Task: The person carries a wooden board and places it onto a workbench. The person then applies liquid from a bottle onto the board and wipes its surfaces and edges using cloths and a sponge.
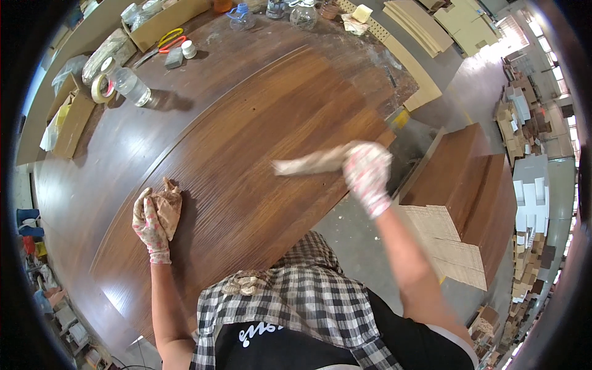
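At the near edge of a long workbench, a checked shirt (308, 290) and dark apron are seen from above, with both bare forearms stretched out over a large dark wooden panel (246, 154). The left hand (150, 223), covered by a flower-patterned cloth glove, is laid flat near the panel's near left end, fingers extended, and a crumpled brown rag (169, 206) is pinned beneath and beside the palm against the wood. The right hand (368, 172), gloved in the same fabric, is raised over the panel's right end and is closed around a pale, stained cloth (311, 163); the cloth trails leftward from the fist and is blurred, so its texture cannot be read. The panel is long and rectangular, its surface marked by fine straight grain; the finish is rich reddish brown at the middle and duller and dustier toward the far right corner.

Beyond it, the brown bench top (92, 166) is seen under the panel. Farther along, a clear plastic bottle (131, 85) lies on its side next to a roll of tape (102, 88). At the far end, scissors with yellow and red handles (165, 42) rest just beside a small white jar (189, 49), against a cardboard box (166, 21). To the right, on the grey floor, stacked brown boards (468, 179) are ranged, with pale perforated sheets (450, 246) laid nearer.
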A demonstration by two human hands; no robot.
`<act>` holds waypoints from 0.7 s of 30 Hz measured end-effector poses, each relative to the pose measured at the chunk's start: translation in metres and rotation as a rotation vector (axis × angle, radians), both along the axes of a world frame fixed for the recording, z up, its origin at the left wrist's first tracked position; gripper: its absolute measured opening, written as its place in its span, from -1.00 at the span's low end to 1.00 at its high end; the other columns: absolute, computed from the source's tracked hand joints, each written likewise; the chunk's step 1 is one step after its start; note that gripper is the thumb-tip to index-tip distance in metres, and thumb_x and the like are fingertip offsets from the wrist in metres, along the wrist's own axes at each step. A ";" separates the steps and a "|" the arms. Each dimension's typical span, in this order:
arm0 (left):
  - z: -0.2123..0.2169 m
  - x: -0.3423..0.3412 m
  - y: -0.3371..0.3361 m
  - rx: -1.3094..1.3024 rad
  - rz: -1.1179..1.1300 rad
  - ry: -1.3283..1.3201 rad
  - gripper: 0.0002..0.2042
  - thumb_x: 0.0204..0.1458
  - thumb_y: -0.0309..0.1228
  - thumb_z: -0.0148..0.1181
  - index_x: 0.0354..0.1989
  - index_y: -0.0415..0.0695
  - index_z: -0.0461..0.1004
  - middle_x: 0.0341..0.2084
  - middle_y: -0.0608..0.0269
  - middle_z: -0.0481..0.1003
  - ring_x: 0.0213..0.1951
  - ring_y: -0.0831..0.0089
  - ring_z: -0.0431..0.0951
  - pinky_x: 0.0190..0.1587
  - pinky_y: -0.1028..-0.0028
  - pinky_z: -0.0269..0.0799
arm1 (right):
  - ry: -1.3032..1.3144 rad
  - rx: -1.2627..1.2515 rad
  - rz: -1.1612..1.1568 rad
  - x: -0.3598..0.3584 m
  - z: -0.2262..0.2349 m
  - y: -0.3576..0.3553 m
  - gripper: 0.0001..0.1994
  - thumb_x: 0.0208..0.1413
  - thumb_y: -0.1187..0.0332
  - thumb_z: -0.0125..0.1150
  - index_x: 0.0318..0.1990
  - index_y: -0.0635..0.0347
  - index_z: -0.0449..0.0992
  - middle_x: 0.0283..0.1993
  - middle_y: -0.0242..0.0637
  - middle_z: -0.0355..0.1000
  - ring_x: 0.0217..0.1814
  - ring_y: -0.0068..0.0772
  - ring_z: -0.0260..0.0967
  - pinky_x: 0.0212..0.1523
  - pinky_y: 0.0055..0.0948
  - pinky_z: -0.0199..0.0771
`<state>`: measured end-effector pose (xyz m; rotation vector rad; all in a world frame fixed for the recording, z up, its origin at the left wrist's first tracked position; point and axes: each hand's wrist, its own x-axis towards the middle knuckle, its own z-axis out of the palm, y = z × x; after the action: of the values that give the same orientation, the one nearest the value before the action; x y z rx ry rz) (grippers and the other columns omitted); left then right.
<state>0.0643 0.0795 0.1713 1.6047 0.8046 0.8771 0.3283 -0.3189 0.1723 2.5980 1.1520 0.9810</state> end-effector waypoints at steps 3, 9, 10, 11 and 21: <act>0.001 0.017 -0.010 -0.032 -0.049 -0.007 -0.78 0.16 -0.49 0.00 -0.07 -0.29 0.47 -0.13 0.20 0.50 -0.09 0.49 0.45 0.02 0.51 0.33 | 0.161 0.520 -0.001 0.076 0.016 -0.039 -0.77 0.08 0.27 0.01 -0.53 0.18 0.42 -0.52 -0.13 0.35 -0.47 -0.21 0.30 -0.37 -0.18 0.33; 0.004 0.007 -0.005 -0.024 -0.042 -0.007 -0.78 0.17 -0.47 0.01 -0.09 -0.28 0.47 -0.12 0.18 0.50 -0.07 0.46 0.45 0.05 0.48 0.32 | 0.549 0.329 0.169 -0.108 0.006 0.059 -0.87 0.02 0.28 0.08 -0.38 0.12 0.45 -0.36 -0.27 0.34 -0.19 -0.19 0.31 -0.05 -0.20 0.32; 0.005 0.008 -0.005 -0.020 -0.038 0.005 -0.78 0.17 -0.46 0.01 -0.09 -0.28 0.47 -0.12 0.19 0.50 -0.07 0.46 0.45 0.05 0.48 0.32 | 0.605 0.361 0.258 -0.122 0.002 0.056 -0.86 0.02 0.27 0.08 -0.37 0.10 0.46 -0.33 -0.29 0.36 -0.15 -0.22 0.32 -0.01 -0.20 0.32; 0.005 0.010 -0.006 -0.023 -0.040 -0.001 -0.78 0.17 -0.46 0.01 -0.09 -0.28 0.47 -0.12 0.19 0.50 -0.07 0.46 0.45 0.05 0.48 0.32 | 0.661 0.393 0.349 -0.126 -0.005 0.054 -0.86 0.02 0.25 0.07 -0.35 0.08 0.47 -0.30 -0.32 0.38 -0.11 -0.24 0.32 0.03 -0.19 0.31; 0.004 0.016 -0.007 -0.002 -0.106 0.016 -0.79 0.16 -0.49 0.00 -0.09 -0.29 0.48 -0.12 0.20 0.50 -0.05 0.48 0.45 0.06 0.49 0.31 | 0.417 0.262 -0.458 0.156 0.024 -0.102 -0.83 0.03 0.28 0.08 -0.35 0.17 0.50 -0.24 -0.13 0.44 -0.16 -0.10 0.36 -0.03 -0.24 0.34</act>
<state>0.0806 0.0721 0.1756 1.6391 0.7241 0.7882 0.4839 -0.4212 0.1961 3.1694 0.4517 0.5351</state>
